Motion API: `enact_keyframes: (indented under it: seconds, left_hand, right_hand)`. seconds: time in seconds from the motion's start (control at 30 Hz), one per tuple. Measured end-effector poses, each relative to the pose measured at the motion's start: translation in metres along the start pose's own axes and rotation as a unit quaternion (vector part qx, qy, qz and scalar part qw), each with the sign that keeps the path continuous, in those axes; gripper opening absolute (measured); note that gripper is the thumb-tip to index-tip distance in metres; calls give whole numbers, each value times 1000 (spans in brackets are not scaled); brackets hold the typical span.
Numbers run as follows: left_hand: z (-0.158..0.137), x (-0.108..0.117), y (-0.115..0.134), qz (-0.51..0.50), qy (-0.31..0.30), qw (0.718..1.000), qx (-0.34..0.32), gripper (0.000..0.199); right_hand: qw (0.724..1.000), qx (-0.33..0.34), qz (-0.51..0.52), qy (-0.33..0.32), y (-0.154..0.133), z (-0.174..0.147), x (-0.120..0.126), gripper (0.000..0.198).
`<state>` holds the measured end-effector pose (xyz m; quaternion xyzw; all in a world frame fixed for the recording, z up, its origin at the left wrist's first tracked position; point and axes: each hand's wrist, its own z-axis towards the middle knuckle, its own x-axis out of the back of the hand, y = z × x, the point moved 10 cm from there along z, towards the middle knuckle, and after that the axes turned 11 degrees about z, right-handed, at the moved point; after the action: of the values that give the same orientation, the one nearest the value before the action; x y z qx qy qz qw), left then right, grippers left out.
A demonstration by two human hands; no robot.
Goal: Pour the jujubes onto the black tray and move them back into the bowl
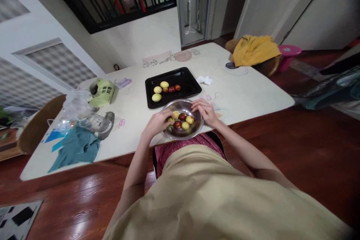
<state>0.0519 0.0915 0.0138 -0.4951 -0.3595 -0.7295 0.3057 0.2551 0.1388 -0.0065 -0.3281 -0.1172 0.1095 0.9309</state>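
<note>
A shiny metal bowl point(194, 133) sits at the table's near edge with several small yellow and dark red fruits in it, their exact kind unclear. Inside its left side, the bent fingers of my left hand point(159, 123) close on a yellow fruit point(170, 120), partly hidden by them. My right hand point(206, 112) is at the right rim, its fingers reaching over the edge; the thumb is hard to see. Just beyond the bowl lies a black rectangular tray point(187, 80). On its left part, three yellow fruits point(156, 98) and three dark red fruits point(171, 89) are grouped together.
A crumpled white tissue point(205, 80) lies right of the tray. At the table's left are a green bag point(102, 92), clear plastic point(77, 103) and a teal cloth point(77, 144). A yellow garment point(254, 50) hangs over a chair near a pink stool point(289, 52).
</note>
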Motion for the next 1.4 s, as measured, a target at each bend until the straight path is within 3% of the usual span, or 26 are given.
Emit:
enact_keyframes:
  seconds: [0.2, 0.3, 0.5, 0.63, 0.8, 0.93, 1.07, 1.4]
  left_hand:
    - [-8, 16, -20, -162, 184, 970, -5, 16]
    - [-12, 17, -27, -191, 230, 954, 0, 20]
    - [-10, 12, -23, -199, 214, 956, -20, 29]
    - [-9, 10, -24, -198, 206, 958, -11, 33]
    - [-10, 7, -25, -190, 199, 961, -1, 36]
    - [-10, 7, -25, -186, 202, 962, 0, 37]
    - [-11, 6, -25, -181, 203, 962, -3, 38]
    - [-12, 5, -24, -182, 203, 962, -9, 36]
  right_hand:
    - [1000, -4, -2, 4, 1, 0, 2, 54]
    - [1000, -10, -3, 6, 2, -1, 2, 55]
    - [1000, -18, -5, 6, 3, 5, 7, 52]
    - [997, -45, -59, 8, 21, 33, 11, 40]
    - [980, -105, -156, -69, 82, 87, -4, 22]
    - [952, -128, -245, -134, 132, 118, -23, 29]
    - [925, -167, -291, -180, 164, 126, -40, 34]
    - [921, -151, -273, -235, 158, 110, -50, 28]
